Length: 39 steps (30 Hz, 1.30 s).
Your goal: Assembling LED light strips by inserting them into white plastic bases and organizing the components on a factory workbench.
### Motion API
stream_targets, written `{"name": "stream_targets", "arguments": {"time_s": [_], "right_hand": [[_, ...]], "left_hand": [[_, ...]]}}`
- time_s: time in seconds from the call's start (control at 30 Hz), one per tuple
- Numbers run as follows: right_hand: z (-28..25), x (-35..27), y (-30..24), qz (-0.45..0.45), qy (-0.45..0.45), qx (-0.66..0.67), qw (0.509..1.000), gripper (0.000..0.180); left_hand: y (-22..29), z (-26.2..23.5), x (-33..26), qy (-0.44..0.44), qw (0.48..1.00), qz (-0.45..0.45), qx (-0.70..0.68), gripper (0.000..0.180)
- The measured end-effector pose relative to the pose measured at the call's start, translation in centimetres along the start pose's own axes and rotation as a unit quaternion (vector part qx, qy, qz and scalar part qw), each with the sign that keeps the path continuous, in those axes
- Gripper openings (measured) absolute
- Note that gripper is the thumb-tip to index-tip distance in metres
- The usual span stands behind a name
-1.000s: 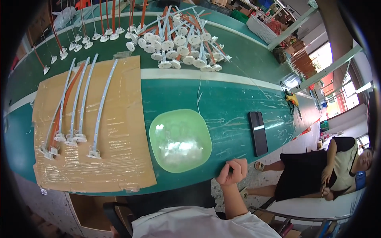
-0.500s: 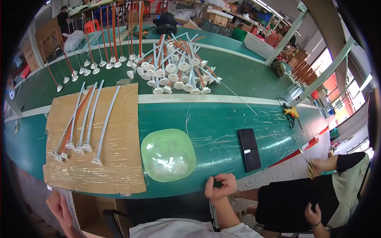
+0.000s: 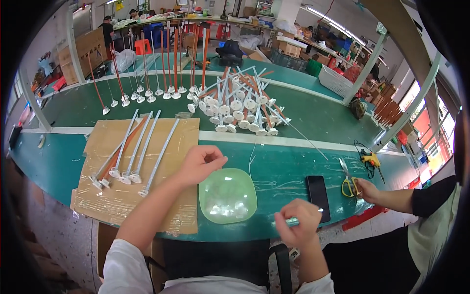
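My left hand (image 3: 200, 164) is above the upper left edge of a light green plastic bowl (image 3: 227, 198), its fingers curled into a loose pinch; anything inside it is too small to make out. Between the bowl and a black phone (image 3: 317, 196), my right hand (image 3: 299, 223) is also closed, thumb against the bent fingers, and whatever it may hold is hidden. Clear, shiny contents lie in the bowl. To its left, several long white and brown strips with white round bases (image 3: 160, 157) rest on a cardboard sheet (image 3: 181, 215).
A person's hand (image 3: 369, 191) at the right grips yellow-handled scissors (image 3: 348, 183) on the table. Beyond the phone sits a yellow glue gun (image 3: 371, 160). Behind, a heap of similar strips (image 3: 240, 105) and a row of upright ones (image 3: 169, 90) stand on the green bench.
My left hand has come up from the lower left to the bowl, and my right hand has shifted right toward the phone. The other person's scissors are now over the table. My view has tilted up.
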State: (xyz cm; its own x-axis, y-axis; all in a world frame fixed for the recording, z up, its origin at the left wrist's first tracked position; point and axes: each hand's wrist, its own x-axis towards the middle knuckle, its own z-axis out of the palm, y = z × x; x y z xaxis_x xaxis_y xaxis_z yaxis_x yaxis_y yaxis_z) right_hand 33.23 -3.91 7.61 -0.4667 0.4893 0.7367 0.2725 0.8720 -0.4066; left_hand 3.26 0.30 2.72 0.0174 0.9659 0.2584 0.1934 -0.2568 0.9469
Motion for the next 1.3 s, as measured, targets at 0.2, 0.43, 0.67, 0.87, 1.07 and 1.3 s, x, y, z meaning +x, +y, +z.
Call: {"name": "stream_targets", "arguments": {"time_s": [0.2,0.43,0.67,0.87,1.07,1.3], "right_hand": [[2.9,9.3,7.0,0.049,-0.065,-0.065,0.995,0.015],[10.0,20.4,23.9,0.067,0.022,-0.173,0.982,0.018],[11.1,21.3,27.3,0.14,-0.06,-0.133,0.979,0.017],[9.1,16.5,18.1,0.097,0.053,-0.036,0.993,0.015],[9.5,8.7,6.9,-0.043,0.001,-0.032,0.999,0.023],[12.4,5.9,4.4,-0.134,0.012,0.046,0.99,0.03]], "left_hand": [[-4.9,-0.4,0.0,0.059,0.994,-0.058,-0.076,0.019],[-5.2,-0.5,0.2,0.04,0.994,-0.062,-0.077,0.023],[-5.2,-0.4,0.3,0.03,0.996,-0.063,-0.058,0.022],[-2.9,0.0,-0.2,0.066,0.998,-0.024,0.007,0.014],[1.0,1.6,-2.2,0.117,0.978,0.124,0.123,0.041],[0.7,2.0,-3.5,0.05,0.947,0.212,0.236,0.046]]}}
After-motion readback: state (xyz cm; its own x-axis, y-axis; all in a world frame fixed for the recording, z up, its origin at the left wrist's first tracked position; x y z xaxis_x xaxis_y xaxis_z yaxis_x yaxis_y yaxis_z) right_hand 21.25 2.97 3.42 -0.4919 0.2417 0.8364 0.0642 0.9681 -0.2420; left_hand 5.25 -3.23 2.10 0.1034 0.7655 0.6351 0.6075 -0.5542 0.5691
